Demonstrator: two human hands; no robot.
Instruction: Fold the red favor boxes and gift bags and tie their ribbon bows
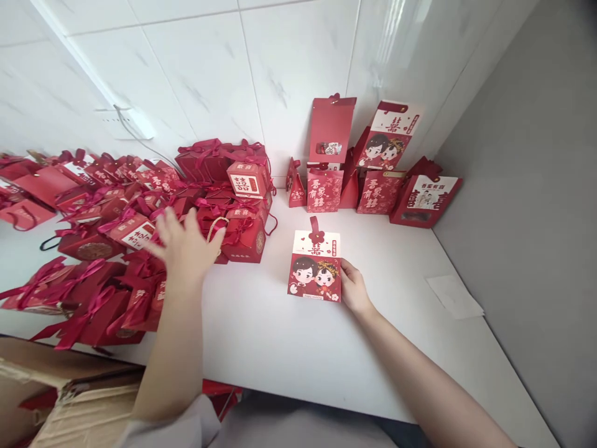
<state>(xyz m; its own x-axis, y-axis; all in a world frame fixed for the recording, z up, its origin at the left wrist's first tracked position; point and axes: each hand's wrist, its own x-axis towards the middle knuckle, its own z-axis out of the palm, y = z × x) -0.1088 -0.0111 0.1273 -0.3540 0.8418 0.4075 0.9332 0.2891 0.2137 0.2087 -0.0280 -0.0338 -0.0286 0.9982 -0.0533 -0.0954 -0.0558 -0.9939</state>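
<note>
My right hand (355, 287) grips the lower right edge of a red and white gift box (314, 277) printed with a cartoon couple. A red ribbon tab with a flower clasp tops this box, which is on or just over the white table (261, 336); I cannot tell which. To the left, my left hand (188, 244) is spread with its fingers apart, in front of a crowd of red ribboned boxes (96, 298). Nothing shows in it. Whether its fingertips touch any box is not visible. A beige rope handle (217, 223) shows just beside its thumb.
Several upright gift boxes (324, 191) are stacked at the back right against the tiled wall (298, 56). A white paper slip (454, 295) lies near the grey partition (527, 186). An open cardboard carton (88, 407) stands at the front left. A cable hangs from a wall socket (124, 123).
</note>
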